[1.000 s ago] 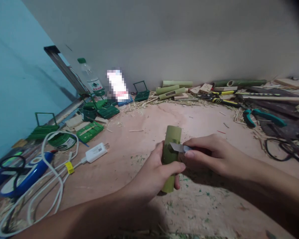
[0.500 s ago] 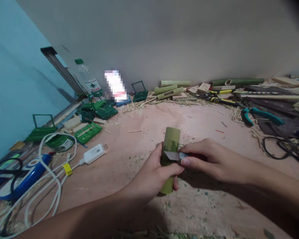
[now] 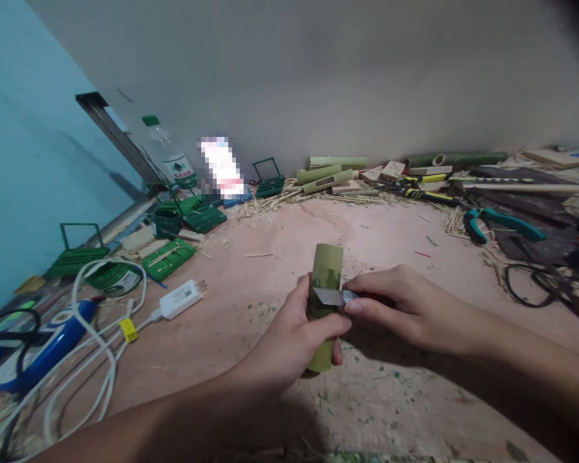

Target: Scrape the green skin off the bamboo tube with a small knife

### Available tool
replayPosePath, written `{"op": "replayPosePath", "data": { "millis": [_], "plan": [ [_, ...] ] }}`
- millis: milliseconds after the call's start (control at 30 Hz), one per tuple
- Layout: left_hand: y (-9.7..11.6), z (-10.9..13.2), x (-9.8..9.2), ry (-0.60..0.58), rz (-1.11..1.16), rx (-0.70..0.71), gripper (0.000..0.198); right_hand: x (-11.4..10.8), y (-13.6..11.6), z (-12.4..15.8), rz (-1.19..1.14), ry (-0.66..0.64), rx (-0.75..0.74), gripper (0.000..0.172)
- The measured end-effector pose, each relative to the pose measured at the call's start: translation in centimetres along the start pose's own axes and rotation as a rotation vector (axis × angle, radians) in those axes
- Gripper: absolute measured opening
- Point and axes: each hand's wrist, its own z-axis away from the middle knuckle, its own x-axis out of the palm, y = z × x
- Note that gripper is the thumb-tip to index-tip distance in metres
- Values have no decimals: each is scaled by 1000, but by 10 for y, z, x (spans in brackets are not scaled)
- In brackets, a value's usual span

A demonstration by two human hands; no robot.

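Observation:
My left hand (image 3: 302, 334) is wrapped round a short green bamboo tube (image 3: 327, 262), held nearly upright over the tabletop. Its upper part is pale, with a darker green patch of skin around the middle. In my right hand (image 3: 395, 305) is a knife (image 3: 329, 296) with a slanted blade. The blade lies across the front of the tube, pointing left, at the lower edge of the dark patch. My left thumb presses just below the blade. Most of the knife's handle is hidden by my right fingers.
Green shavings (image 3: 367, 411) are scattered on the table (image 3: 289, 225). A white charger (image 3: 181, 299) and its cable lie left. Cut bamboo pieces (image 3: 325, 180) stand along the wall. Teal-handled pliers (image 3: 504, 224) lie right; a water bottle (image 3: 171, 151) and small green models (image 3: 270, 183) stand behind.
Both hands, the tube and the knife appear slightly further left, partly because the whole view has shifted. The blade stays across the tube, and both grips are the same.

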Motion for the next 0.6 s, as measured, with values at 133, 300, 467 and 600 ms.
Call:
{"op": "replayPosePath", "data": {
  "millis": [133, 300, 467, 600],
  "plan": [
    [-2, -1, -1, 5, -37, -13, 40, 1, 0, -1, 9, 32, 28, 37],
    [1, 9, 8, -70, -31, -92, 38, -11, 9, -5, 88, 310, 205, 37],
    [6, 13, 10, -94, 2, -103, 37, -16, 9, -9, -44, 448, 357, 41],
    [5, 4, 0, 13, 2, -47, 38, -7, -6, -5, -243, 380, 295, 40]
  ]
}}
